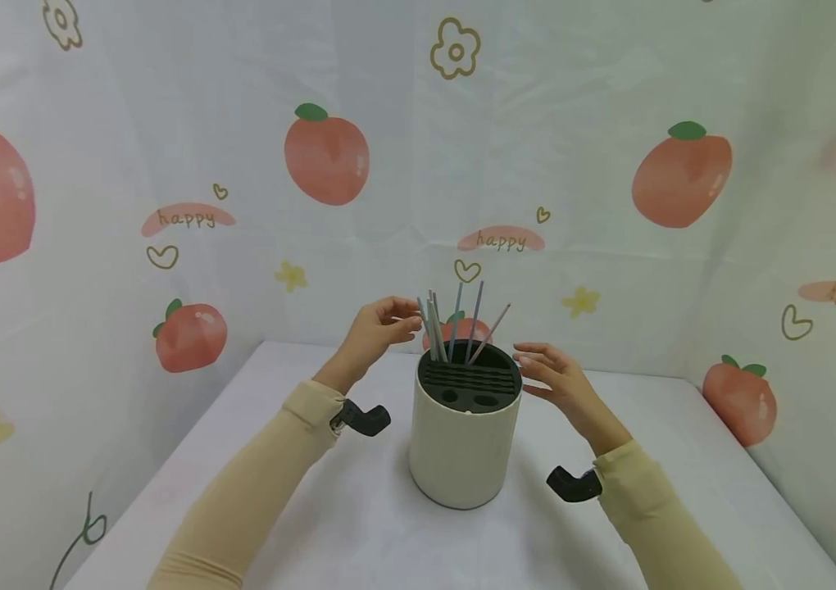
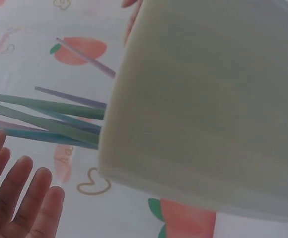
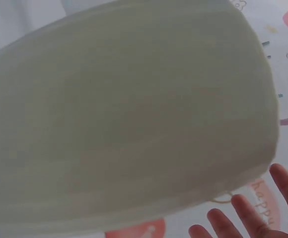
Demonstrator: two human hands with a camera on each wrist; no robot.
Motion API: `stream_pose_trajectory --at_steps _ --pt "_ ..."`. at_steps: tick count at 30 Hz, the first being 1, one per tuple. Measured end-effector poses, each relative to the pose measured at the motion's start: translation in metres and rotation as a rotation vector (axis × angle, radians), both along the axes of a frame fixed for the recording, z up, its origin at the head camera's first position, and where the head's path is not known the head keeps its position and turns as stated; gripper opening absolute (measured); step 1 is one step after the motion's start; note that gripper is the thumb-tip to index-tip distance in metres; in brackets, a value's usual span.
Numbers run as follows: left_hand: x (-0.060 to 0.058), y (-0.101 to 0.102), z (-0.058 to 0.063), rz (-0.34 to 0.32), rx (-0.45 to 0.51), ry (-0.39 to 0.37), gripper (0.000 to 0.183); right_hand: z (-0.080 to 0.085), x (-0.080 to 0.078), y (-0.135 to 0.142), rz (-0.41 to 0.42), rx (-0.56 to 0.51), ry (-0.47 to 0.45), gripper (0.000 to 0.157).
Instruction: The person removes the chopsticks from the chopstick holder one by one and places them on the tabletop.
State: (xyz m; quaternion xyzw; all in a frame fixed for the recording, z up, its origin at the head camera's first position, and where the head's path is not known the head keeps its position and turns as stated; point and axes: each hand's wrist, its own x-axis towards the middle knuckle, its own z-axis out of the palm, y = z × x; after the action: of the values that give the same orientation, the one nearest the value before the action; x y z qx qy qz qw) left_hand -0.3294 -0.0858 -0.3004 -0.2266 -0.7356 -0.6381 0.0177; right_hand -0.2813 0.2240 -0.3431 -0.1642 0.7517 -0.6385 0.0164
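Note:
A round cream utensil holder point(image 1: 462, 459) with a black slotted top point(image 1: 471, 378) stands upright on the table. Several thin pastel sticks point(image 1: 458, 319), blue, green, purple and pink, lean in its rear opening. My left hand point(image 1: 381, 326) is raised at the left of the sticks, fingers loosely extended. In the left wrist view its uppermost fingertip overlaps the end of a blue stick point(image 2: 35, 135). On the other side, my right hand point(image 1: 554, 373) has its spread fingers close beside the holder's rim. The right wrist view shows those fingers point(image 3: 243, 210) relaxed beside the cream wall point(image 3: 134, 119), holding nothing.
The holder stands on a white tabletop point(image 1: 329, 508). Behind and around it hangs a white curtain point(image 1: 403, 164) printed with peaches and the word happy. Black wrist mounts point(image 1: 365, 418) sit on both beige sleeves point(image 1: 256, 483).

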Motion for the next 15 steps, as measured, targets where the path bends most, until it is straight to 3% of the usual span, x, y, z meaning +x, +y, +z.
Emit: stream_pose_trajectory --at_steps 5,15 --pt "0.0 0.005 -0.006 -0.012 0.059 -0.024 0.032 -0.011 -0.002 -0.008 0.016 -0.015 -0.06 0.044" --pt "0.002 0.011 -0.012 -0.013 0.076 -0.031 0.021 -0.018 -0.001 -0.012 -0.029 0.018 -0.08 0.047"
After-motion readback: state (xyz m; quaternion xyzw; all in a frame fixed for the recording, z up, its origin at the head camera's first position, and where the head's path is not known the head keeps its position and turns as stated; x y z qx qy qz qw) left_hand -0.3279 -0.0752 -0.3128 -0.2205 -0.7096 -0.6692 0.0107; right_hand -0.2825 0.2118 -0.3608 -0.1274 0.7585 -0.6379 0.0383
